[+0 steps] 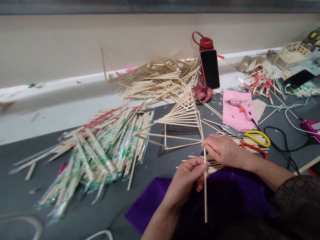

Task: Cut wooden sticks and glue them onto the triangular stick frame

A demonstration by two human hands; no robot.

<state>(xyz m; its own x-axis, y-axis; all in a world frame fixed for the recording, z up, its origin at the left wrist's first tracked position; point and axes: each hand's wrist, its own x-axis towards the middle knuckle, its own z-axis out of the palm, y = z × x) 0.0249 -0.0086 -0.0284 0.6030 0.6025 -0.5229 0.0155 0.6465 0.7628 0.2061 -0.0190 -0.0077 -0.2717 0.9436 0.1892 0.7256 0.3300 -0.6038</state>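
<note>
A red-capped bottle [206,42] stands just behind an upright phone [210,69], while a second phone [300,78] lies farther right near a white cable [286,113].

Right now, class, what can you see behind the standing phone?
A bottle: its red cap and strap show above the phone. The phone covers most of the bottle's body, and whatever else may be behind it cannot be seen.

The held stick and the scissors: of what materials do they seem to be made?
Held stick: probably bare wood or bamboo; it is pale tan and matte. Scissors: blades likely metal, grey with a slight sheen; handles likely plastic, smooth yellow and red.
</note>
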